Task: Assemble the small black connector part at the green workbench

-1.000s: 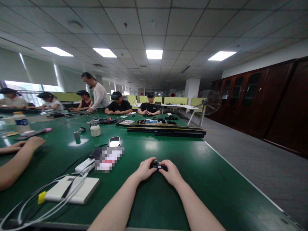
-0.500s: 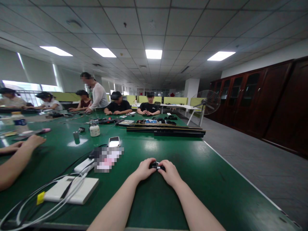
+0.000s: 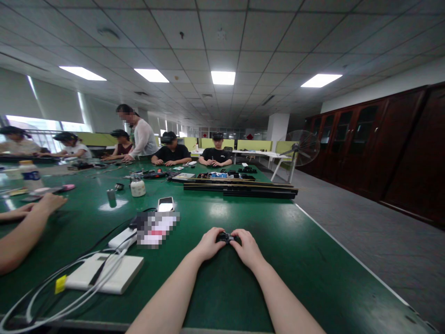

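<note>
Between my two hands, just over the green table [image 3: 167,278], is a small black part with a light metallic patch [image 3: 226,238]; its exact kind is too small to make out. My left hand [image 3: 209,243] grips its left side, thumb in front and fingers behind. From the right, my right hand [image 3: 247,247] pinches the other side with thumb and fingertips. Parts of the object are hidden by my fingers.
To the left lie a white box [image 3: 107,273] with looped white cables, a white power strip [image 3: 122,239] and a phone [image 3: 165,204]. Long black bars [image 3: 239,188] lie across the table ahead. A co-worker's hand [image 3: 52,203] rests at far left; other people sit beyond.
The small black part has turned slightly between my fingers, and its pale patch now looks darker. Both hands stay in nearly the same place.
</note>
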`<move>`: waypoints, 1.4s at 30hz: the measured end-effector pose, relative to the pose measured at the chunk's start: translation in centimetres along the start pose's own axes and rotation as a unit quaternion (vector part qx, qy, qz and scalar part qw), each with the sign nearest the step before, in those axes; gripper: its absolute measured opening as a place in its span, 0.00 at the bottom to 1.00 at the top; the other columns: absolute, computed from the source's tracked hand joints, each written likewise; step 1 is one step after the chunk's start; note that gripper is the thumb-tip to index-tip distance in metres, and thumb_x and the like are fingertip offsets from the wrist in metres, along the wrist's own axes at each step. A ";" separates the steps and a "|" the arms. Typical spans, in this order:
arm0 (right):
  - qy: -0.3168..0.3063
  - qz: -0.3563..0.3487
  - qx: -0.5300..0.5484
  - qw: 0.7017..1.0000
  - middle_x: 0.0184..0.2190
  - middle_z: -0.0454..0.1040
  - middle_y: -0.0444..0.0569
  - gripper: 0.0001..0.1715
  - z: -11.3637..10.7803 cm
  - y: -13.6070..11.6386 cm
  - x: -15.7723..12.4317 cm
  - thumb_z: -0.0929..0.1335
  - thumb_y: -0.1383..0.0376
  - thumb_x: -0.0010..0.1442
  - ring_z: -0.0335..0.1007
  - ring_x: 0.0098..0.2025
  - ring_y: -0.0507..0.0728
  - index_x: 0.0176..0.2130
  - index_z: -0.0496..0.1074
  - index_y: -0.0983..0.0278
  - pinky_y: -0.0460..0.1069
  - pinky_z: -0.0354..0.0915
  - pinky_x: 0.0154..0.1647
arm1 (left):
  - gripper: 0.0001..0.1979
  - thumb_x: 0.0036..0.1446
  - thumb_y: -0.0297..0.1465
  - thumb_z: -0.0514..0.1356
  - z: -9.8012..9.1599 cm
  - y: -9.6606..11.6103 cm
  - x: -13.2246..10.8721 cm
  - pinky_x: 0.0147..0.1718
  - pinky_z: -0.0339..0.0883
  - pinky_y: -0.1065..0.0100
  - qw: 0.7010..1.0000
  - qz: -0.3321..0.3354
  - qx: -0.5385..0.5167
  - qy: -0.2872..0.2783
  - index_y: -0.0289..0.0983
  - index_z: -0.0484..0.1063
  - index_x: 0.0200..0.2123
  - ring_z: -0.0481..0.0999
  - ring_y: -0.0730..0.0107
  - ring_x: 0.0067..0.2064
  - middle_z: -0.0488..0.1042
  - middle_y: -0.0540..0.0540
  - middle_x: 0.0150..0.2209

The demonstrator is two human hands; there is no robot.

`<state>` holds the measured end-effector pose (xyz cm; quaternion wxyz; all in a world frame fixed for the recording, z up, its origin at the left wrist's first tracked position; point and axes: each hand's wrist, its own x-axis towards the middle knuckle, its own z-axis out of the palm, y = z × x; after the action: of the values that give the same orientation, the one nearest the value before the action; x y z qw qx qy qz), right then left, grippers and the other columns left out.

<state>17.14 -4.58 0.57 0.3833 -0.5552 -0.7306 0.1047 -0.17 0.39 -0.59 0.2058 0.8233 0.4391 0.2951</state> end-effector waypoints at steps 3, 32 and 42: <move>0.013 0.030 0.021 0.999 0.38 0.74 0.49 0.11 -0.2 0.0 0.1 0.64 0.64 0.53 0.67 0.44 0.58 0.38 0.71 0.60 0.53 0.61 0.47 | 0.21 0.49 0.30 0.60 0.0 -0.1 0.0 0.50 0.62 0.63 1.000 -0.003 -0.002 -0.005 0.35 0.67 0.48 0.70 0.59 0.49 0.71 0.41 0.47; 0.126 0.051 0.093 0.986 0.38 0.74 0.50 0.15 -0.2 0.1 0.2 0.62 0.64 0.51 0.70 0.36 0.56 0.40 0.71 0.62 0.52 0.67 0.43 | 0.22 0.49 0.29 0.60 -0.2 0.2 -0.1 0.51 0.60 0.63 1.000 -0.021 -0.009 -0.012 0.37 0.66 0.50 0.69 0.59 0.50 0.71 0.42 0.48; 0.149 0.056 0.098 0.982 0.38 0.74 0.51 0.16 -0.2 0.4 0.3 0.62 0.63 0.52 0.70 0.36 0.56 0.40 0.70 0.64 0.53 0.66 0.42 | 0.23 0.48 0.29 0.59 -0.2 0.4 -0.1 0.51 0.61 0.63 1.000 -0.021 -0.008 -0.011 0.35 0.66 0.50 0.70 0.59 0.50 0.71 0.41 0.48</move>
<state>17.52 -4.20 0.60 0.5342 -0.5644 -0.6191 0.1132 -0.12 0.10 -0.24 0.2236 0.8151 0.4520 0.2852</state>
